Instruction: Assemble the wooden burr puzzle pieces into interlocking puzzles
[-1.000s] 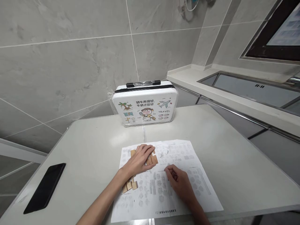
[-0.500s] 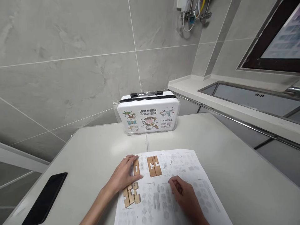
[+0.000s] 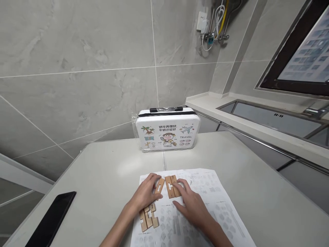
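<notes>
A printed instruction sheet [image 3: 216,192] lies on the pale table [image 3: 108,171]. My left hand [image 3: 145,197] pinches a notched wooden piece [image 3: 159,185], tilted, at its left end. My right hand [image 3: 191,206] rests on the sheet with its fingertips on two notched wooden pieces [image 3: 171,186] lying side by side. Near my left wrist a cluster of more wooden pieces [image 3: 149,218] sits on the sheet's left edge, one marked with a number.
A small white suitcase-shaped case [image 3: 168,130] with cartoon prints stands at the table's far edge against the tiled wall. A black phone [image 3: 52,219] lies near the table's left front corner. A counter with a sink [image 3: 272,113] runs along the right.
My right hand moved up from the sheet onto the pair of wooden pieces. My left hand turned its single piece so it slants toward them. The camera tilted upward.
</notes>
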The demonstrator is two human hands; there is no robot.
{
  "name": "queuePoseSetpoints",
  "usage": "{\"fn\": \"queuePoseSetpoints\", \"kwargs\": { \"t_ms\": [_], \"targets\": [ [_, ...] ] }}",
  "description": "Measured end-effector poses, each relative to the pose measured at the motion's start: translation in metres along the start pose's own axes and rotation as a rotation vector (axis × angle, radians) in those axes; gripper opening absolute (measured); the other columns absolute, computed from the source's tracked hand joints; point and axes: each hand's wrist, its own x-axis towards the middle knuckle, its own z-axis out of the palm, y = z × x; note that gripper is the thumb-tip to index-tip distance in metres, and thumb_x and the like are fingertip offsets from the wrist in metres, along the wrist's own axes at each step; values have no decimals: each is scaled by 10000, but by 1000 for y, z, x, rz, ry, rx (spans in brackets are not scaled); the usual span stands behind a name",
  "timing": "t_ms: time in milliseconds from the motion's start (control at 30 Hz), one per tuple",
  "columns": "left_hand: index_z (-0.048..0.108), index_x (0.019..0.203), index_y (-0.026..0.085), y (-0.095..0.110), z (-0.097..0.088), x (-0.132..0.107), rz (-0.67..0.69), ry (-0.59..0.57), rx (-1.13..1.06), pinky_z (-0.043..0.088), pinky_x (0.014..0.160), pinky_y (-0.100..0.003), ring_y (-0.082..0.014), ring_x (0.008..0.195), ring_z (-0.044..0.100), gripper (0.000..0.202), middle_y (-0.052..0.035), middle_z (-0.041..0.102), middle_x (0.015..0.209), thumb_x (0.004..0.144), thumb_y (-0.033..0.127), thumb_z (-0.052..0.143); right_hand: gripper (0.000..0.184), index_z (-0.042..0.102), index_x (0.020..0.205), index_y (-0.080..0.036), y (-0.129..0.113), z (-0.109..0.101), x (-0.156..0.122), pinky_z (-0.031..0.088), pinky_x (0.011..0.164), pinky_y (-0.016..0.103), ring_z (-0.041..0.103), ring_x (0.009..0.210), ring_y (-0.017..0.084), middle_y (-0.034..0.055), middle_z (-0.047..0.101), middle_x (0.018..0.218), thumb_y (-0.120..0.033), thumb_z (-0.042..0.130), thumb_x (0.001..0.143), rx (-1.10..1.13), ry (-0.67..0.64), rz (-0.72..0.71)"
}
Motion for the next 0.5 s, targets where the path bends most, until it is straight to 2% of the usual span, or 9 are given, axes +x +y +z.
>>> {"fn": "queuePoseSetpoints", "kwargs": {
  "t_ms": [100, 233, 367, 433, 500],
  "targets": [
    [598, 1317, 250, 7, 8, 2, 20, 2, 8, 538, 832, -366, -236, 938, 659, 594, -80, 596, 1344, 746, 207, 758, 476, 540, 1379, -294, -5, 2, 10, 567, 719, 363, 726, 882, 239, 115, 504, 1487, -240, 645, 918, -88, -31, -28],
    [608, 1293, 240, 18, 18, 5, 54, 1, 32, 532, 886, -395, -273, 1023, 665, 536, -97, 606, 1338, 771, 191, 718, 234, 617, 1222, -262, -5, 0, 13, 538, 661, 336, 717, 812, 223, 113, 557, 1371, -283, 607, 990, -158, -21, -15],
    [599, 1320, 250, 34, 31, 5, 119, -27, 32, 527, 969, -426, -296, 1124, 652, 507, -104, 619, 1341, 825, 255, 710, 223, 613, 1221, -266, 6, -11, 2, 517, 620, 321, 705, 771, 212, 98, 560, 1325, -302, 599, 1001, -153, -9, -6],
    [587, 1347, 256, 41, 40, 4, 168, -49, 26, 525, 1010, -441, -320, 1203, 619, 598, -110, 616, 1352, 782, 293, 779, 240, 611, 1216, -273, 12, -19, -6, 515, 620, 317, 698, 754, 202, 85, 556, 1318, -271, 614, 977, -140, -9, 11],
    [552, 1400, 264, 48, 48, 4, 214, -72, 27, 513, 1057, -467, -347, 1278, 574, 778, -116, 587, 1411, 689, 295, 867, 248, 611, 1198, -276, 19, -27, -15, 517, 628, 315, 689, 737, 188, 74, 553, 1320, -241, 621, 953, -123, -16, 30]
  ]
}}
